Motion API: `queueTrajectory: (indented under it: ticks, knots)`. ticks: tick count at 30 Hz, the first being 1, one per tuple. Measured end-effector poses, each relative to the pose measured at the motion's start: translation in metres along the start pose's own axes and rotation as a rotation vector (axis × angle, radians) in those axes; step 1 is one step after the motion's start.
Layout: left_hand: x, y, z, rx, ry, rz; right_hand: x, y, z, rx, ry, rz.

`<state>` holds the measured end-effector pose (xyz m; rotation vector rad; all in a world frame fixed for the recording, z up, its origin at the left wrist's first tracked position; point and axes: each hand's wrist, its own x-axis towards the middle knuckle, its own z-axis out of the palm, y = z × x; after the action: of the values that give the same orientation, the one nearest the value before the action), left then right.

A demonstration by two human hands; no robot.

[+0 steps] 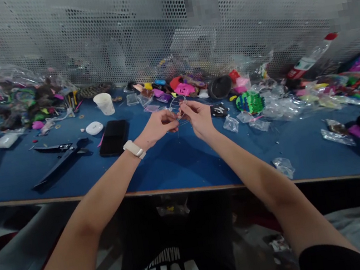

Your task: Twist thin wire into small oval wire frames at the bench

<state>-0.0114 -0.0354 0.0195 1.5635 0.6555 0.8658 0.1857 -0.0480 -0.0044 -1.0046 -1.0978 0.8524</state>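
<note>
Thin looped strand (178, 97), 1: between and pinched in the fingertips of left hand (159, 126) and right hand (200, 117). Black phone (114, 138), 1: left of left hand. White cup (104, 104), 1: farther off, beyond left hand's wrist.

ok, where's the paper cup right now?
In the head view, the paper cup stands left of centre on the blue table, behind the black phone and the white oval case.

Thin pale looped strand (178, 97): roundish loop uppermost, loose ends straggling below, pinched in left fingers (170, 117) and right fingers (185, 108).
</note>
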Motion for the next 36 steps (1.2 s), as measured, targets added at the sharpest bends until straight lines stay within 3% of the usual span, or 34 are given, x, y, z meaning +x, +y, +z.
queueTrajectory:
  ticks: [9, 12, 17, 21, 36]
  knots:
    - [0.003, 0.002, -0.004, -0.179, 0.074, -0.102, 0.006, -0.014, -0.012, -0.082, -0.081, -0.048]
    - [0.003, 0.002, -0.004, -0.01, 0.143, 0.018, 0.007, -0.017, -0.014, -0.09, -0.024, -0.099]
    - [-0.002, -0.001, -0.001, 0.518, 0.294, 0.336, 0.003, -0.018, -0.009, -0.099, 0.024, -0.162]
    - [-0.005, 0.0, 0.0, 0.755, 0.305, 0.405, -0.001, -0.016, -0.005, -0.167, 0.053, -0.174]
    - [-0.008, -0.004, 0.009, 0.769, 0.269, 0.411, -0.006, -0.016, 0.0, -0.149, 0.099, -0.193]
